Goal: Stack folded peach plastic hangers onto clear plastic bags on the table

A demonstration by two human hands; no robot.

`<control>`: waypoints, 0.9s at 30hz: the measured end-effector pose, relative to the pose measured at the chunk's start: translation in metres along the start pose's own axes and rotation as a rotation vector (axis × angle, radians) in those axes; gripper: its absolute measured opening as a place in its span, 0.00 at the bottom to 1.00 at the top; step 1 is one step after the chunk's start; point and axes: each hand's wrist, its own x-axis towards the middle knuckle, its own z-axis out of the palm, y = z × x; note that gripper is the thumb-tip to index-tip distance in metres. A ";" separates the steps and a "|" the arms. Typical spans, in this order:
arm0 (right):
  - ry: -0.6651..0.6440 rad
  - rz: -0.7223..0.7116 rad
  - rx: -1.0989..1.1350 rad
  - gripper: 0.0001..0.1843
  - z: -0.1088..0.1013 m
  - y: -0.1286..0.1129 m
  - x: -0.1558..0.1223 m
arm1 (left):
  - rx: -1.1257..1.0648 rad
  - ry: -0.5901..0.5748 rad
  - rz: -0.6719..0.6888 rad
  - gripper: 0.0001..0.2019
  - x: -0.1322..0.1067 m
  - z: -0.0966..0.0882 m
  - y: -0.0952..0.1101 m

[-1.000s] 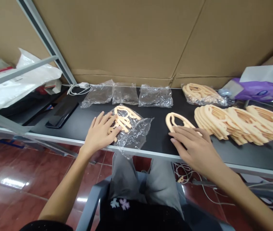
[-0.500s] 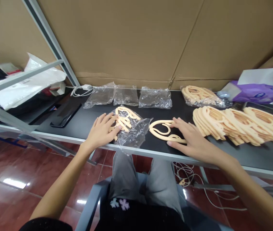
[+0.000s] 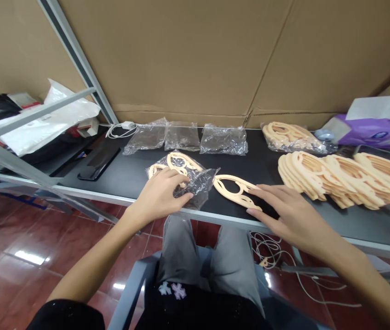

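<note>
- Along the front edge of the black desk (image 3: 267, 167), both hands work just above the seated person's grey trousers (image 3: 181, 247).
- Left hand (image 3: 158, 195) is curled, its fingers (image 3: 183, 181) closed onto a crumpled clear plastic bag (image 3: 197, 185); the plastic lies between those fingers and a bundle of pale cut-out hangers (image 3: 177, 160), which shows partly inside and beyond it.
- Right hand (image 3: 291, 217) lies flat and open, holding nothing, its fingertips (image 3: 255, 191) resting against a loose hanger (image 3: 236, 192) just right of the bag.
- Toward the desk's right end sits a large overlapping stack of hangers (image 3: 339, 178).
- Along the desk's back edge lie three flat clear bags (image 3: 223, 140) and a filled bag of hangers (image 3: 286, 137), with a purple package (image 3: 374, 130) past them.
- At the desk's left end rests a black phone (image 3: 98, 160).
- Behind the desk rises a cardboard wall (image 3: 181, 59); below it spreads a red tile floor (image 3: 43, 243).
</note>
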 end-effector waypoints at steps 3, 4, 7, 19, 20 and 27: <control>0.031 0.018 0.078 0.22 -0.009 -0.004 -0.005 | 0.032 0.013 0.003 0.05 0.002 0.005 -0.001; 0.042 0.043 0.124 0.20 -0.013 -0.004 -0.008 | 0.032 0.030 0.014 0.05 0.003 0.006 -0.001; 0.093 0.117 0.236 0.16 -0.027 -0.007 -0.014 | 0.005 0.138 0.041 0.09 0.004 0.010 -0.002; 0.178 -0.055 0.032 0.11 -0.010 -0.086 0.035 | -0.174 0.584 -0.073 0.08 0.008 0.020 0.020; 0.175 -0.046 -0.006 0.12 -0.004 -0.089 0.041 | -0.181 0.577 -0.078 0.08 0.008 0.022 0.024; 0.147 0.085 -0.077 0.14 0.030 -0.087 0.074 | -0.226 0.381 0.016 0.11 0.012 0.024 0.037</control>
